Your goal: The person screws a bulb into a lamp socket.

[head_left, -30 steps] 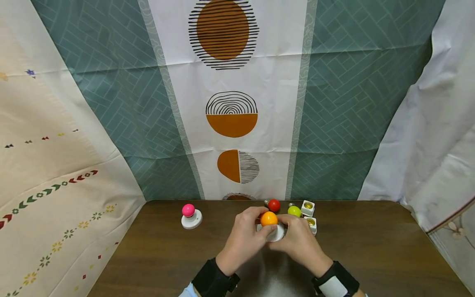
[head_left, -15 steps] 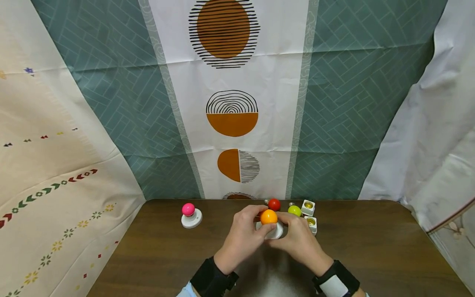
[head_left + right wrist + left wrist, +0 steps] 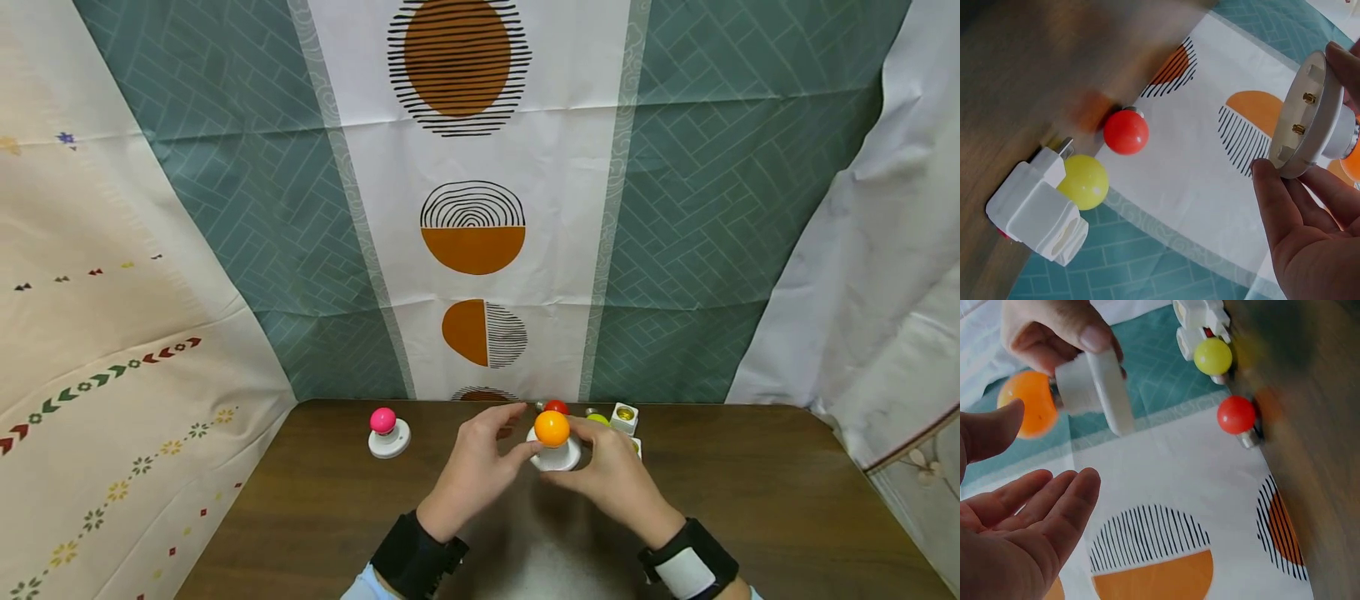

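Note:
An orange round light bulb (image 3: 552,429) stands upright in a white round lamp holder (image 3: 563,459). My right hand (image 3: 618,479) grips the holder by its rim, thumb and fingers on opposite edges. The right wrist view shows the holder's underside (image 3: 1297,122), with two brass screws. My left hand (image 3: 476,471) lies just left of the bulb, fingers spread and extended. In the left wrist view the left thumb (image 3: 997,428) overlaps the orange bulb, and the other fingers (image 3: 1054,512) reach out below it, holding nothing.
A pink bulb (image 3: 383,420) sits in another white holder (image 3: 389,443) at the table's left. Behind the hands lie a red bulb (image 3: 1236,415), a yellow-green bulb (image 3: 1213,356) and white square sockets (image 3: 624,417). Patterned cloth (image 3: 465,333) hangs behind the brown table (image 3: 322,517).
My left hand has let go of the orange bulb and drawn back left, its fingers opening. The right hand has moved slightly right and up in view, still gripping the lamp holder.

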